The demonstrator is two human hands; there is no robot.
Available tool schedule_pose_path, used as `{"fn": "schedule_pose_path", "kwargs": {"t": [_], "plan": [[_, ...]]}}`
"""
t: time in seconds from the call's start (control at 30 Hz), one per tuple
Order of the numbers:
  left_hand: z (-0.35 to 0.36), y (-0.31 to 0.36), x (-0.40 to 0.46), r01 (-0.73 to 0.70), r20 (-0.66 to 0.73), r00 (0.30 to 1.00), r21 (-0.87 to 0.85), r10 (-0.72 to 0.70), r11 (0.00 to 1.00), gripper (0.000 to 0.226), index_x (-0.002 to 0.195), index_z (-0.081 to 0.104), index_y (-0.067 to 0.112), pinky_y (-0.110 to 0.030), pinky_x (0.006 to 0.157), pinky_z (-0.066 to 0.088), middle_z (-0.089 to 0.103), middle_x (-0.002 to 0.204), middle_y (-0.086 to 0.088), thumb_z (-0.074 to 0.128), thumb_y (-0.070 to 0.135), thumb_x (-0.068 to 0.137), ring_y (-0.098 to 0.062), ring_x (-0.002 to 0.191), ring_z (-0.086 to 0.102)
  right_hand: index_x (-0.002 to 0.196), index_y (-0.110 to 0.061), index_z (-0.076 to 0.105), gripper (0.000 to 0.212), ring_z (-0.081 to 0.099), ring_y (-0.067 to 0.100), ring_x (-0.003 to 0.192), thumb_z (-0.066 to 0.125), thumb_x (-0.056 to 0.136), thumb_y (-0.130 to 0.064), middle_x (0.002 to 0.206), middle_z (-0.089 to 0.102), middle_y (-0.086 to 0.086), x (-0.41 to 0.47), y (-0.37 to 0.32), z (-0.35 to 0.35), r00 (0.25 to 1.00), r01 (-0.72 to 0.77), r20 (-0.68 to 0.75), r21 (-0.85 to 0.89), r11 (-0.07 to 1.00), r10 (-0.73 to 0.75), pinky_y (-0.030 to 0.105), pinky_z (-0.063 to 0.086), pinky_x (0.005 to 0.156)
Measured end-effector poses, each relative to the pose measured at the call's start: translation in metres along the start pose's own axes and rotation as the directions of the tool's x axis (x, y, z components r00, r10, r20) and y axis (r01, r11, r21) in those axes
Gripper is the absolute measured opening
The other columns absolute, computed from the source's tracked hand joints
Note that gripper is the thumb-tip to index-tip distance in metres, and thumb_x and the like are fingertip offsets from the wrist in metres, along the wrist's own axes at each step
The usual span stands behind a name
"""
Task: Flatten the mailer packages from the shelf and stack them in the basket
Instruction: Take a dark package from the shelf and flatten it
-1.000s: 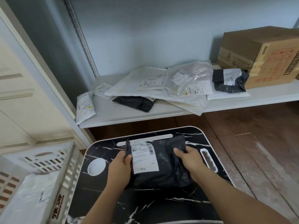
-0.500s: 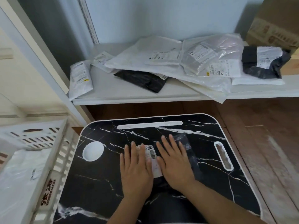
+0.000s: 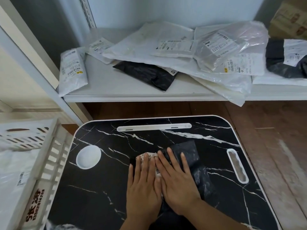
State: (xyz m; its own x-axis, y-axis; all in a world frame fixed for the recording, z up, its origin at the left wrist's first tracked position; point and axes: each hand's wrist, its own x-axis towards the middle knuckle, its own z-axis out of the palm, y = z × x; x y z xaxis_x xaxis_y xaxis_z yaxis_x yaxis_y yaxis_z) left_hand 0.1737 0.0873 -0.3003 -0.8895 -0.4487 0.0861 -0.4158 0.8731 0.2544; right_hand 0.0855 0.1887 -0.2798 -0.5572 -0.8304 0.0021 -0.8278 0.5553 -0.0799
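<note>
Black mailer [image 3: 191,156]: lies flat on the marble-patterned table [image 3: 99,188], pinned under both palms, likely to squeeze out air.
Basket [image 3: 38,171]: just left of the table, a white package already inside, handy for stacking.
Left hand [image 3: 142,185]: fingers straight, pressing the label, gripping nothing.
Right hand [image 3: 176,181]: spread flat beside it, pressing the plastic.
Shelf [image 3: 126,90]: more mailers waiting behind.

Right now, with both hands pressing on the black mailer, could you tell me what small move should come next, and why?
Probably slide the right hand outward over the black mailer. Both palms lie flat near its label, the left hand beside the right, but the right part of the mailer looks crinkled and uncovered. Then it can go into the basket.
</note>
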Motion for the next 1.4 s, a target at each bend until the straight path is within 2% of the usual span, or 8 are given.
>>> {"fn": "schedule_pose_path", "kwargs": {"t": [0.37,0.5,0.6,0.73,1.17,1.3,1.37,1.4], "plan": [[0.001,-0.002,0.001,0.016,0.024,1.000,-0.019,-0.016,1.000,0.059,0.143,0.042,0.008,-0.044,0.115,0.016,0.032,0.154,-0.008,0.011,0.038,0.102,-0.026,0.143,0.026,0.145,-0.020,0.038,0.054,0.025,0.026,0.144,0.012,0.102,-0.040,0.154,0.033,-0.002,0.001,0.000,0.002,1.000,-0.021,0.017,0.063,0.998,0.020,0.052,0.020,0.107],[-0.008,0.003,0.002,0.044,0.023,0.999,0.037,-0.044,0.998,0.062,0.136,0.051,0.007,-0.049,0.114,0.017,0.043,0.147,-0.009,0.015,0.043,0.101,-0.029,0.142,0.029,0.142,-0.025,0.042,0.050,0.021,0.018,0.145,0.031,0.097,-0.047,0.152,0.036,-0.007,0.002,0.017,-0.008,1.000,0.009,-0.005,0.059,0.998,-0.009,0.053,0.014,0.108],[-0.020,0.013,0.007,0.023,0.042,0.999,0.072,-0.026,0.997,0.058,0.140,0.046,0.008,-0.052,0.115,0.016,0.039,0.150,-0.011,0.026,0.042,0.096,-0.033,0.143,0.026,0.140,-0.029,0.045,0.050,0.019,0.017,0.147,0.021,0.101,-0.050,0.153,0.035,-0.008,-0.007,0.041,-0.012,0.999,-0.047,-0.011,0.051,0.998,0.048,0.052,0.013,0.110],[-0.018,0.022,0.005,-0.140,0.136,0.982,0.062,0.131,0.988,0.054,0.145,0.038,0.026,-0.052,0.110,0.021,0.031,0.155,-0.005,0.017,0.047,0.100,-0.032,0.144,0.023,0.141,-0.025,0.043,0.054,0.022,0.022,0.145,0.015,0.103,-0.050,0.151,0.038,-0.006,-0.021,0.053,0.002,0.993,-0.108,0.044,0.012,0.994,0.107,0.054,0.016,0.109],[-0.011,0.021,0.008,-0.105,0.209,0.973,0.038,0.094,0.994,0.059,0.141,0.045,0.027,-0.053,0.108,0.022,0.036,0.152,-0.004,0.016,0.055,0.098,-0.031,0.141,0.029,0.145,-0.026,0.037,0.056,0.024,0.025,0.145,0.015,0.101,-0.053,0.155,0.031,-0.006,-0.020,0.055,0.011,0.990,-0.126,0.062,0.011,0.992,0.125,0.056,0.018,0.108],[-0.019,0.019,0.008,-0.076,0.342,0.937,0.005,0.070,0.997,0.057,0.144,0.034,0.032,-0.049,0.109,0.015,0.037,0.152,-0.003,0.014,0.058,0.098,-0.027,0.142,0.021,0.143,-0.026,0.039,0.059,0.018,0.021,0.145,0.014,0.100,-0.058,0.152,0.037,-0.004,-0.020,0.051,0.008,0.979,-0.179,0.108,0.032,0.983,0.175,0.051,0.017,0.108],[-0.026,0.013,0.014,-0.055,0.338,0.939,-0.043,0.066,0.998,0.065,0.150,0.008,0.041,-0.044,0.115,-0.002,0.014,0.160,0.000,0.009,0.067,0.091,-0.023,0.146,-0.005,0.146,-0.029,0.037,0.078,0.010,0.015,0.146,0.004,0.090,-0.073,0.156,0.029,-0.003,-0.020,0.050,-0.004,0.965,-0.256,0.087,0.097,0.962,0.248,0.042,0.012,0.114],[-0.033,0.009,0.017,0.028,0.300,0.954,-0.098,0.002,0.995,0.070,0.147,-0.007,0.044,-0.042,0.116,-0.012,-0.004,0.161,0.004,0.010,0.072,0.085,-0.019,0.144,-0.019,0.147,-0.030,0.035,0.091,0.010,0.015,0.145,-0.003,0.081,-0.081,0.157,0.025,-0.002,-0.020,0.049,-0.012,0.940,-0.341,0.088,0.153,0.928,0.331,0.039,0.013,0.116]]}}
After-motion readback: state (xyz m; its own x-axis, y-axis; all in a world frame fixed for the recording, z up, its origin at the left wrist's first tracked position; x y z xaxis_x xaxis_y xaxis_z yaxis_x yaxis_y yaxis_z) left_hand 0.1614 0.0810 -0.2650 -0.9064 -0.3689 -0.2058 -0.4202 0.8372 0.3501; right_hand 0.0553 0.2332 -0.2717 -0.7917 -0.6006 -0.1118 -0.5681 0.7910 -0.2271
